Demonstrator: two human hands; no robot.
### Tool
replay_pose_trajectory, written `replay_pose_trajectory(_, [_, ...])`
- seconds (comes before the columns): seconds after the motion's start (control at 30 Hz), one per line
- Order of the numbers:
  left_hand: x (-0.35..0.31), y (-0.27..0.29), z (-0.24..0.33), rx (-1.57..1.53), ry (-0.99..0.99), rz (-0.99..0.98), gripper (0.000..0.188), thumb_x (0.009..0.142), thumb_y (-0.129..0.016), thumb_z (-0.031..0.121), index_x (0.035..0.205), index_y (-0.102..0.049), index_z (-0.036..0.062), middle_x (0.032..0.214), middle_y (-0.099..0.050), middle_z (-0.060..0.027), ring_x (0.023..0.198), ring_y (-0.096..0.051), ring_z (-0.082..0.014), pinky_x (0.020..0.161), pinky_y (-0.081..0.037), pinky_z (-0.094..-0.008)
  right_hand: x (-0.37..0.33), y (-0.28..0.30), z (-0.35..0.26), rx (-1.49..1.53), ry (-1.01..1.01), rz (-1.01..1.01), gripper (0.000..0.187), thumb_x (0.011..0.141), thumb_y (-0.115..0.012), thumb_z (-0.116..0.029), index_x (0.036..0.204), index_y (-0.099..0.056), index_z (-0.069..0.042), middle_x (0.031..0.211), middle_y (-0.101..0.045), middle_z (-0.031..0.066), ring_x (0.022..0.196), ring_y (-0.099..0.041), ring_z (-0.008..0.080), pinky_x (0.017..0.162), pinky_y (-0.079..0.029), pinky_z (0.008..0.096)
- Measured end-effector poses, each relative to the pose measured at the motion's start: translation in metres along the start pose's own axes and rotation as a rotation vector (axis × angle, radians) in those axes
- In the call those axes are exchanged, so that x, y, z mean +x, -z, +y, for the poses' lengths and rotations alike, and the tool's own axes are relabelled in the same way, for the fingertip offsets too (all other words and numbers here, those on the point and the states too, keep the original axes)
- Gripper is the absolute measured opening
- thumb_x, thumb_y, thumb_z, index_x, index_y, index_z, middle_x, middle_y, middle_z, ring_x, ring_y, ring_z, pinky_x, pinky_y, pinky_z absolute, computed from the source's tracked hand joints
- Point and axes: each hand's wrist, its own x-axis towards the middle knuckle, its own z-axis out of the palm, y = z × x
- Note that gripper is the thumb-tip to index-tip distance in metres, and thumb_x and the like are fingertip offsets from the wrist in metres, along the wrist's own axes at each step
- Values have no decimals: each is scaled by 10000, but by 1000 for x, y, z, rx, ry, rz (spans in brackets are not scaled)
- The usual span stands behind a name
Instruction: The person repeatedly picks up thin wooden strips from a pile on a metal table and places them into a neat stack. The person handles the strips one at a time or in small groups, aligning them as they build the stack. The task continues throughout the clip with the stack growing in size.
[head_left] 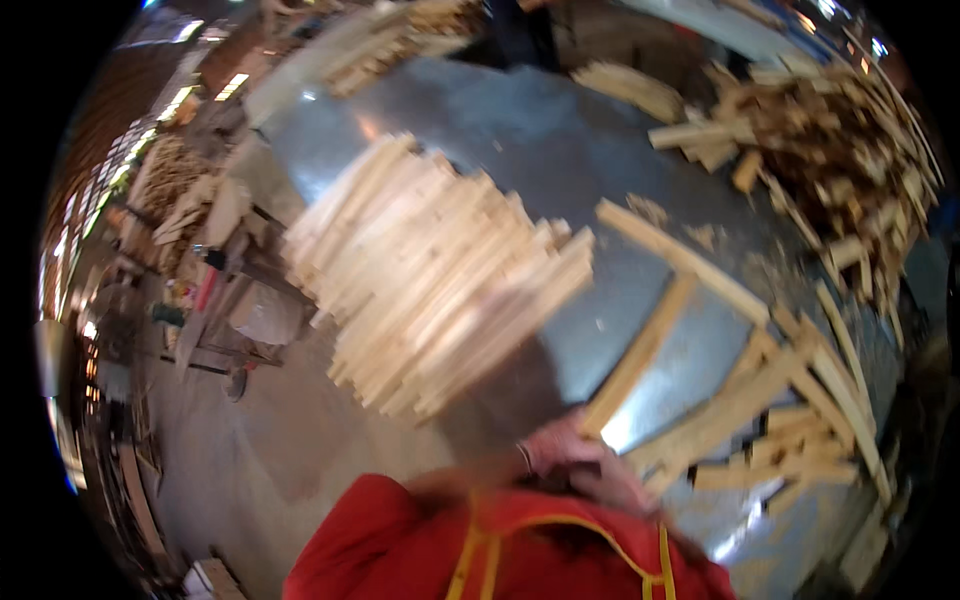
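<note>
Head view, motion-blurred. I log one metal-topped table with wood stock spread over it.

Count:
- 1 stacked bundle of pale wooden slats, left-centre of tabletop, overhanging the near-left edge; too many pcs and too blurred for an exact no.
- 1 loose long slat, lying diagonal, centre-right.
- 1 longer slat crossing its far end.
- 1 scattered group of slats at lower right, approx. a dozen, overlapping.
- 1 big heap of offcuts at far right.
- 1 small stack at far centre.

Hand pose: I see one hand at lower centre, above a red sleeve and yellow-trimmed apron. Fingers curled, knuckles up, a band at the wrist. It sits at the near end of the loose long slat, apparently touching it; blur hides whether fingers close round it, so grip state: cannot tell. I cannot tell which hand it is either. No second hand is visible.

Floor at left carries more timber piles.
</note>
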Motion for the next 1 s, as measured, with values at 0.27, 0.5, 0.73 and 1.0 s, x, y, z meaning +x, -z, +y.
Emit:
replay_pose_trajectory(0.27, [-56, 63, -64, 273, -52, 323, 571, 859, -667, 155, 1416, -599, 45, 1141, -717, -136, 1017, -692, -279, 929, -559, -396, 93, -5, -4, -15, -534, 453, 798, 916, -737, -533, 1435, -512, 31, 949, -715, 195, 878, -714, 331, 847, -558, 437])
replay_pose_trajectory(0.5, [-109, 128, -55, 1400, -192, 815, 599, 831, -770, 205, 1402, -604, 136, 1440, -545, -94, 1358, -520, -348, 1097, -430, -557, 140, -21, -11, -645, -473, 685, 927, 820, -824, -437, 1561, -424, -51, 1592, -445, 209, 1388, -514, 434, 1134, -472, 501])
replay_pose_trajectory(0.73, [-99, 159, -65, 1645, -245, 907, 566, 888, -748, 260, 1424, -593, 163, 1483, -517, -106, 1367, -495, -348, 1077, -432, -556, 165, -38, -2, 72, -420, 818, 911, 765, -837, -120, 1567, -422, -1, 1540, -506, 271, 1372, -556, 429, 1163, -464, 447])
replay_pose_trajectory(1.0, [-56, 113, -20, 1442, -182, 740, 720, 900, -759, 488, 1471, -533, 112, 1469, -547, -124, 1336, -537, -353, 1082, -438, -545, 157, -31, -16, 47, -160, 31, 728, 918, -719, -274, 1543, -489, 21, 1435, -645, 271, 1301, -632, 331, 1070, -516, 398])
